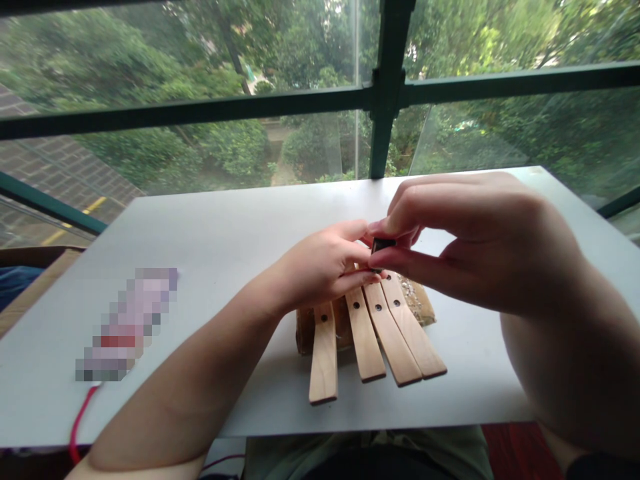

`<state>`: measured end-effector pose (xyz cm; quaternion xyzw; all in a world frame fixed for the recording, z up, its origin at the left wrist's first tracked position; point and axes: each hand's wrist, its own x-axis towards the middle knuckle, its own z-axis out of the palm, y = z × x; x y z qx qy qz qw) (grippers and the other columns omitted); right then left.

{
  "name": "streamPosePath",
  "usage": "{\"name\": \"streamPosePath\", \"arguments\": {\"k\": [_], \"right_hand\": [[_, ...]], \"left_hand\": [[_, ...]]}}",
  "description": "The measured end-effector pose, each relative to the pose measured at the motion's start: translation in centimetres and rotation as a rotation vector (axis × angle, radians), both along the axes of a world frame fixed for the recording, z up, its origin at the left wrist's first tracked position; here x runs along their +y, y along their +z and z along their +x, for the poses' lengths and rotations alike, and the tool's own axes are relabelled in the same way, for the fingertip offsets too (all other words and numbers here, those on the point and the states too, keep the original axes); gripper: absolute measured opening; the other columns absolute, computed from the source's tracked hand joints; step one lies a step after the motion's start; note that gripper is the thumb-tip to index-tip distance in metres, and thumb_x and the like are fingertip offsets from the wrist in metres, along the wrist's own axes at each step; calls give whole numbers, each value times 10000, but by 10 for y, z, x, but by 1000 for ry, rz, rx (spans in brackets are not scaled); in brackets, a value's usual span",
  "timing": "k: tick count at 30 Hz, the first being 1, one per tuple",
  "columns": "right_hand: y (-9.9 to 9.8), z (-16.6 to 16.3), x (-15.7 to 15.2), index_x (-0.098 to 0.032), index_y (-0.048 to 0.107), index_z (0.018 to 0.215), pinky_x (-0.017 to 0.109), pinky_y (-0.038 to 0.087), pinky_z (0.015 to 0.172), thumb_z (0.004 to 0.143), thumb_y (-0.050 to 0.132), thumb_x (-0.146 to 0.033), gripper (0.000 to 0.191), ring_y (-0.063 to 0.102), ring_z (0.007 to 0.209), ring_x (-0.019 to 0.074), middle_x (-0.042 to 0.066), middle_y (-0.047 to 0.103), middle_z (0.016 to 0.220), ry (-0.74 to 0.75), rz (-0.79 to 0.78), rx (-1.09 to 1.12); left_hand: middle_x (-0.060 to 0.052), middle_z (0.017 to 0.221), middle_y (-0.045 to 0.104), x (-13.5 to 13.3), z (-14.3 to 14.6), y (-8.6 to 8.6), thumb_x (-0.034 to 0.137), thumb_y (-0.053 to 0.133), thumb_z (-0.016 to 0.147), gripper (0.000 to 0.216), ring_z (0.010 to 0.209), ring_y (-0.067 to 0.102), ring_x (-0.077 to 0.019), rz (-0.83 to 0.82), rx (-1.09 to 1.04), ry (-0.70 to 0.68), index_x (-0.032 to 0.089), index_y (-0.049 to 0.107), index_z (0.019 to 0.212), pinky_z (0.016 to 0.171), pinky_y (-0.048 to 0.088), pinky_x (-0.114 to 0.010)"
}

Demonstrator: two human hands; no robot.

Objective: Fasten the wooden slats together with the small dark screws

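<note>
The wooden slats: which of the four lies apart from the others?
The leftmost slat, below the left hand: a clear gap separates it from the next, while the other three fan out close together.

Soft, even daylight from the window (pixel 300 100), faint shadows, slight edge distortion, near forearms blurred.

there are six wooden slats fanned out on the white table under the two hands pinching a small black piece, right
Not quite. The head view shows four wooden slats, not six. The rest holds: they fan out on the white table under the left hand and right hand, which pinch a small black piece.
</note>
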<state>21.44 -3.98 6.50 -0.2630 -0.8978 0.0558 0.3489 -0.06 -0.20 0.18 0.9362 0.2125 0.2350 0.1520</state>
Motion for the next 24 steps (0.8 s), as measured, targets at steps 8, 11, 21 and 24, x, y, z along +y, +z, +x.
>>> {"name": "streamPosePath", "arguments": {"k": [8, 11, 21, 24], "right_hand": [[-1, 3, 2, -200, 654, 925, 275, 522, 637, 859, 698, -263, 101, 669, 690, 139, 13, 720, 813, -11, -45, 9], [2, 8, 2, -194, 658, 1069, 268, 544, 700, 848, 661, -161, 223, 684, 777, 138, 22, 734, 966, 57, -62, -46], [1, 5, 2, -194, 681, 1053, 280, 527, 757, 919, 602, -145, 163, 681, 864, 150, 36, 737, 982, 113, -51, -60], [1, 4, 1, -193, 684, 1027, 280, 529, 751, 912, 617, -159, 137, 687, 867, 152, 32, 743, 971, 92, -35, -67]], "left_hand": [[-65, 1104, 658, 0, 0, 3, 254, 605, 932, 157, 1060, 608, -177, -30, 32, 10, 185, 743, 964, 929, 512, -278], [-59, 1153, 677, 0, 0, 4, 241, 611, 931, 153, 1100, 611, -176, -51, 47, -4, 191, 747, 978, 966, 502, -281], [-44, 1121, 712, 1, -1, -1, 275, 614, 937, 171, 1077, 651, -172, 41, 8, -5, 211, 767, 978, 962, 523, -271], [-51, 1140, 708, 0, 0, 1, 278, 618, 935, 171, 1090, 648, -182, 38, 11, 2, 208, 765, 987, 967, 526, -284]]}}
